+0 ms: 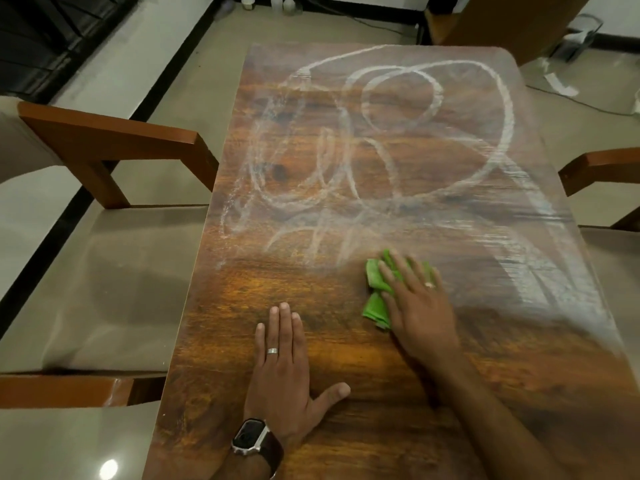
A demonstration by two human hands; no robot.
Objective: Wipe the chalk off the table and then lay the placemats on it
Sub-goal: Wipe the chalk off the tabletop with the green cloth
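Observation:
A long wooden table (242, 341) runs away from me. White chalk scribbles (377, 140) loop over its middle and far half, and smeared chalk haze covers the right side. My right hand (415, 303) presses flat, fingers straight, on a crumpled green cloth (375, 296) at the near edge of the chalk. My left hand (282, 372) lies flat on bare wood nearer to me, fingers together and thumb spread, with a watch on the wrist. No placemats are in view.
Wooden chairs with pale seats stand along the left side (104, 143) and another at the right (602, 168). A brown piece of furniture (502, 22) stands beyond the table's far end. Cables and small bottles lie on the floor at the back.

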